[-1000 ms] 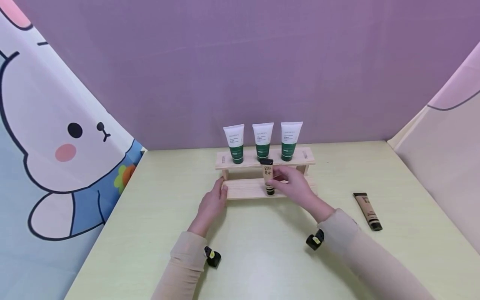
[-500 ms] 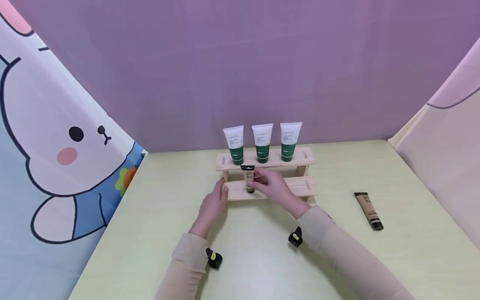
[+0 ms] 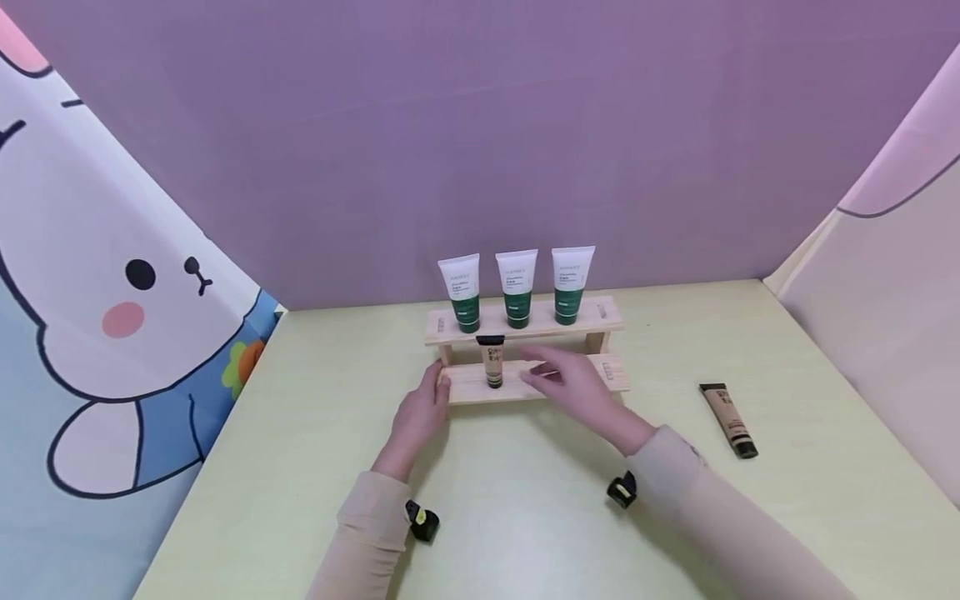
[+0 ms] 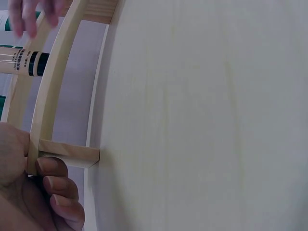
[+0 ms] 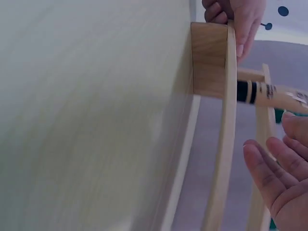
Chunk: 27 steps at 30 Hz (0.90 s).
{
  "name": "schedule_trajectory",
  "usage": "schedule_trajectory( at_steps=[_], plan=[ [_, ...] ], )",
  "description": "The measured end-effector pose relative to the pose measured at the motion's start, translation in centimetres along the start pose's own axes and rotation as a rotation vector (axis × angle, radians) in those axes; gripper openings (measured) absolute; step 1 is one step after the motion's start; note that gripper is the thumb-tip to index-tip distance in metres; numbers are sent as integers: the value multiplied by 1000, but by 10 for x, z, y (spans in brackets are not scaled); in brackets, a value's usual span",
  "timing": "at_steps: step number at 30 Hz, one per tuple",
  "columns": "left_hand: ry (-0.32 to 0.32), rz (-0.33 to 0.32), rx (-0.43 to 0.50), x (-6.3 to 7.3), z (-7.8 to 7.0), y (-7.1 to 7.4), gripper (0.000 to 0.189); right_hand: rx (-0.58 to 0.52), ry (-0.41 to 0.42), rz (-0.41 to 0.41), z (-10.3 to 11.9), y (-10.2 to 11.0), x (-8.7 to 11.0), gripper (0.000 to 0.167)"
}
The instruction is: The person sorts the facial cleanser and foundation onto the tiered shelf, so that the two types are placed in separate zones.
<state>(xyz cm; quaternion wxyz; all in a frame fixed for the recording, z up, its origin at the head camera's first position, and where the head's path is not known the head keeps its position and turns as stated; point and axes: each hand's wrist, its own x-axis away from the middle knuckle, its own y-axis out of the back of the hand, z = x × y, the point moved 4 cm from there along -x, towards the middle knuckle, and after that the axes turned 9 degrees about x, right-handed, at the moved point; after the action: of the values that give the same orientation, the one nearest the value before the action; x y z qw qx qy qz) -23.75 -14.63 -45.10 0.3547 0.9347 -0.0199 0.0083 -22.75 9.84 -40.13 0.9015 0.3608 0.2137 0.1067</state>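
A small two-tier wooden display rack stands on the table. My left hand grips the left end of its lower shelf; in the left wrist view the fingers curl under the board. A beige tube with black ends stands upright on that shelf, left of centre. Just right of the tube is my right hand, its fingers apart and holding nothing. In the right wrist view a gap shows between the fingers and the tube.
Three white and green tubes stand in a row on the upper shelf. Another beige tube lies on the table to the right. A purple backdrop rises behind the rack, and a cartoon-print cloth hangs at the left.
My right hand carried the beige tube left along the lower shelf, let go of it and drew back to the right. My left hand stays on the rack's end.
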Motion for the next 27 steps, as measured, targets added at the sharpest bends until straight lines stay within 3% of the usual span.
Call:
schedule_trajectory(
  at_steps=[9,20,27],
  plan=[
    [-4,10,4,0,0,0,51,181,-49,-65,-33,57,53,27],
    [0,27,25,1,-2,3,51,434,-135,-139,-80,122,114,29],
    [-16,25,27,1,-1,1,51,561,-283,-78,-110,147,139,32]
  ],
)
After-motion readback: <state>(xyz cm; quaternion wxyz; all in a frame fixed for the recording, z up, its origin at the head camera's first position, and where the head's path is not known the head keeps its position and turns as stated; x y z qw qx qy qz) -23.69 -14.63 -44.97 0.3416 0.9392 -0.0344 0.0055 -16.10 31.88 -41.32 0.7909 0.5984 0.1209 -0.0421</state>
